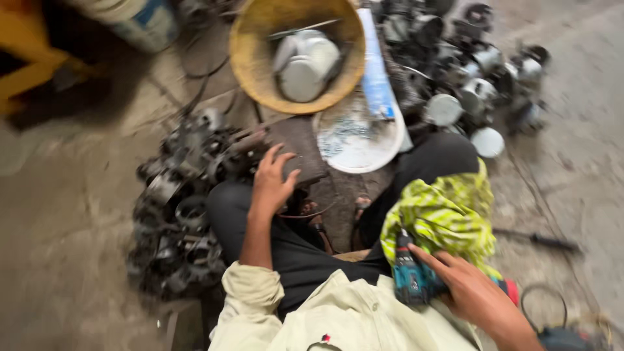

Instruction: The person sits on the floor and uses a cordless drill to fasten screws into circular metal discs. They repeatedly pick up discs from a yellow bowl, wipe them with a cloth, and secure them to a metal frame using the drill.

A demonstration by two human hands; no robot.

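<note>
My left hand (272, 181) reaches forward over my left knee, fingers spread, resting on the near edge of a dark flat block (300, 144). It holds nothing that I can make out. My right hand (471, 289) lies low on the right, fingers wrapped around the back of a teal and black cordless drill (411, 276). The drill rests against my lap, beside a yellow-green patterned cloth (445, 214) draped over my right knee. The picture is blurred by motion.
A yellow woven basket (250, 49) holding grey metal parts stands ahead. A white bowl (354, 140) of small bits sits beside it. Dark metal castings (185, 201) pile up at left, lighter round parts (478, 84) at right. A rod (539, 240) lies on the concrete floor.
</note>
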